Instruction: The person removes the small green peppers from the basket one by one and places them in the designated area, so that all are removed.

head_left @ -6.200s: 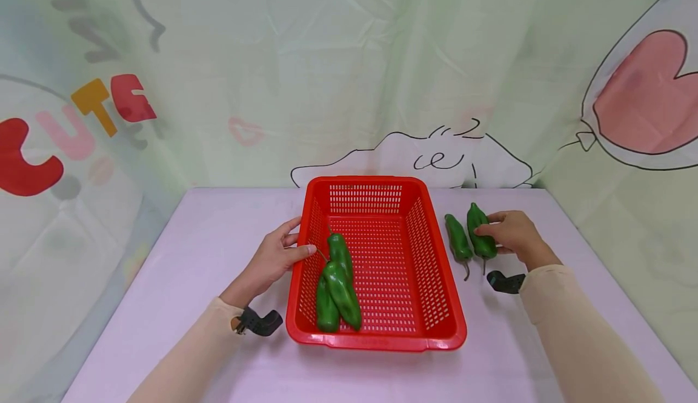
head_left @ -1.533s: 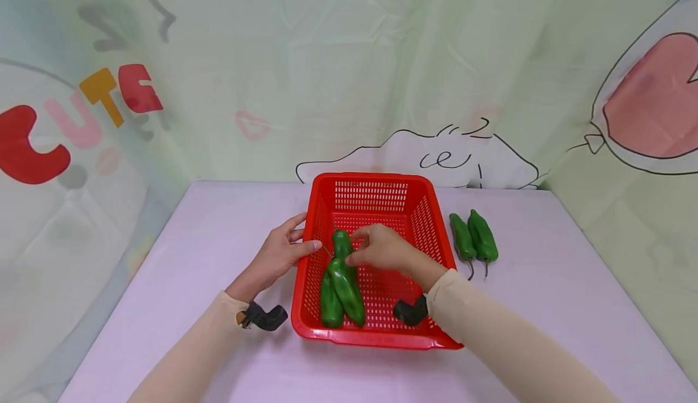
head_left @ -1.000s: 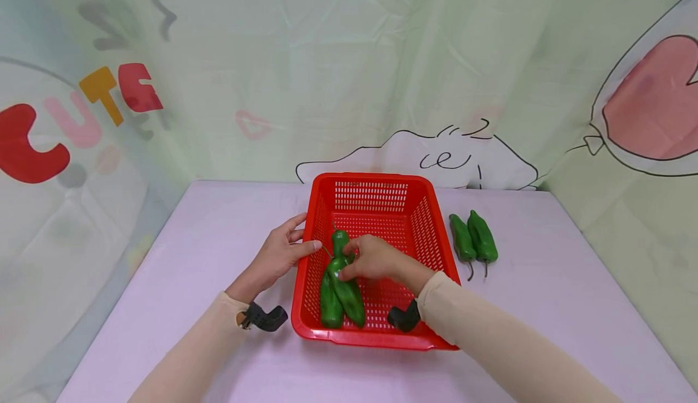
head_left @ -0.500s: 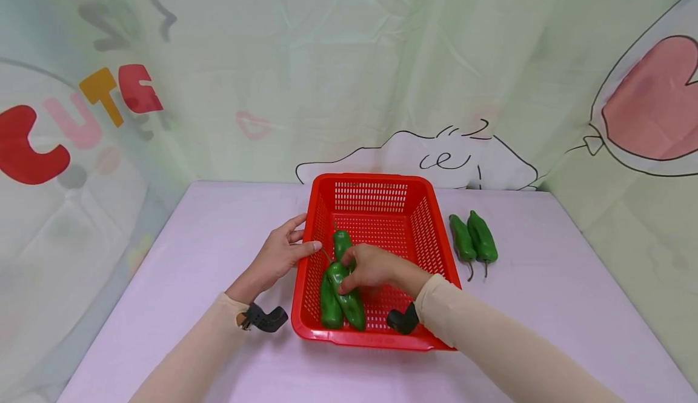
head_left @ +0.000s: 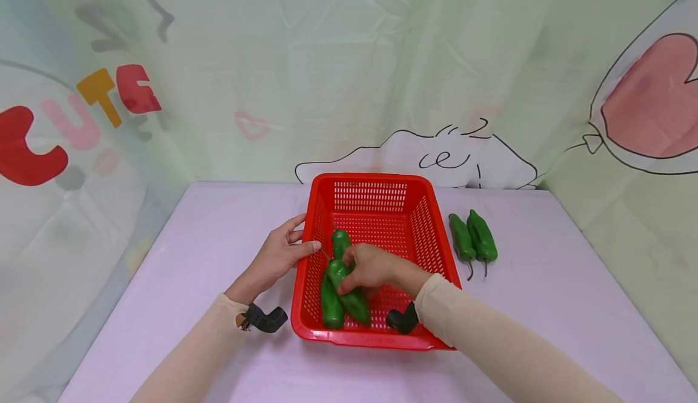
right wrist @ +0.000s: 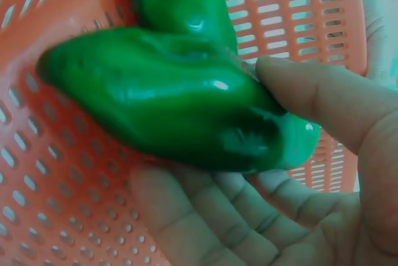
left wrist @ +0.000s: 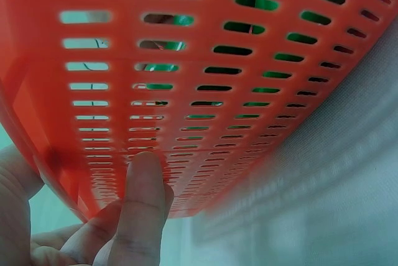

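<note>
Right hand: thumb and fingers pinch a green pepper (head_left: 356,305) inside the basket; the hand (head_left: 369,267) reaches in over the right wall.
Pinched pepper: near the basket's front left corner, stem toward the left rim.
Left hand (head_left: 277,253): grips the red basket (head_left: 376,338) at its left rim, thumb on top.
Basket neighbours: one pepper (head_left: 329,306) along the left wall, another (head_left: 340,243) farther back.
Table (head_left: 545,318), right of basket: two peppers (head_left: 463,239) side by side, stems toward the front edge.
Hidden: right sleeve (head_left: 507,336) covers the basket's front right corner; the right hand overlaps the farther pepper.
</note>
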Action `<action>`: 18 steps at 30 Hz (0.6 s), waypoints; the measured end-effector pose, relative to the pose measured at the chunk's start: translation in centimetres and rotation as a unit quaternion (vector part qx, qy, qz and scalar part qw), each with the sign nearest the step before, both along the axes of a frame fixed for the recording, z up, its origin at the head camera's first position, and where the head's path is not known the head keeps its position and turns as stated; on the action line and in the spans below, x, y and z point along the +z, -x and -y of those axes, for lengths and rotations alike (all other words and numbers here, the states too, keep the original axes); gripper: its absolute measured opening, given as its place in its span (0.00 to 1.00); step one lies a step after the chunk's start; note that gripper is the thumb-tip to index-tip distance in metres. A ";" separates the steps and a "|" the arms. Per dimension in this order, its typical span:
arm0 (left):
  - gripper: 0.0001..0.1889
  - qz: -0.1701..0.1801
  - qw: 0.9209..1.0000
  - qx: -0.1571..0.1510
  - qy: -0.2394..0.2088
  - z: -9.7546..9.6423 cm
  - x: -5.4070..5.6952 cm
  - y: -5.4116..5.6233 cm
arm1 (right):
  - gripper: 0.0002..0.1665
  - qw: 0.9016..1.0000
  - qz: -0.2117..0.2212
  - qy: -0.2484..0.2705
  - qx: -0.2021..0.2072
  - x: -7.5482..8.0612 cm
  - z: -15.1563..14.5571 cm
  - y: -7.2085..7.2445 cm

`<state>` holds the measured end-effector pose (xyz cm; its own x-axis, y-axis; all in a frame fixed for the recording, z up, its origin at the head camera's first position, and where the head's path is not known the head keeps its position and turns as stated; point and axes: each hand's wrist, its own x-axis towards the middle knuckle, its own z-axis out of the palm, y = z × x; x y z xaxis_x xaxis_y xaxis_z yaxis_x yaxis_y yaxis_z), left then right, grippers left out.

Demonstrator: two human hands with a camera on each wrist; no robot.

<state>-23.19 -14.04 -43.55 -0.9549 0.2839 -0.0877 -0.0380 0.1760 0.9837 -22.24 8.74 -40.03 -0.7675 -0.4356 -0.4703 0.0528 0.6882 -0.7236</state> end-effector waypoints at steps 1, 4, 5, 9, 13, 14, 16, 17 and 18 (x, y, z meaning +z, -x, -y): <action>0.41 0.000 1.000 0.000 -0.001 0.0 0.0 0.0 | 0.22 1.000 -0.002 0.000 -0.001 0.1 -0.1 0.0; 0.41 0.000 1.000 -0.001 -0.002 0.0 -0.1 0.0 | 0.23 1.000 -0.010 -0.005 -0.004 0.4 -0.3 0.1; 0.41 -0.001 1.000 -0.001 -0.003 0.0 -0.1 0.0 | 0.23 1.000 -0.013 -0.005 -0.006 0.6 -0.5 0.1; 0.41 0.000 1.000 -0.003 -0.006 0.0 -0.1 0.1 | 0.22 1.000 -0.023 -0.003 -0.008 1.2 -1.0 0.2; 0.41 -0.002 1.000 -0.002 -0.007 0.0 -0.1 0.1 | 0.24 1.000 -0.027 -0.005 -0.014 2.0 -1.7 0.1; 0.42 -0.004 1.000 -0.002 -0.007 0.0 -0.1 0.0 | 0.24 0.999 -0.028 -0.005 -0.018 2.2 -1.8 0.1; 0.41 -0.007 1.000 -0.001 -0.005 0.0 -0.1 0.0 | 0.24 0.999 -0.028 -0.004 -0.024 2.5 -2.2 0.1; 0.42 -0.008 1.000 -0.001 -0.004 0.0 -0.1 0.0 | 0.24 0.999 -0.028 -0.003 -0.028 2.7 -2.4 0.1; 0.42 -0.008 1.000 -0.001 -0.003 0.0 -0.1 0.0 | 0.24 0.999 -0.029 -0.002 -0.032 2.8 -2.7 0.1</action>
<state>-23.19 -14.00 -43.65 -0.9555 0.2864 -0.0709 -0.0221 0.1701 0.9852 -22.37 11.40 -37.19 -0.8195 -0.3837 -0.4256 0.0541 0.6876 -0.7241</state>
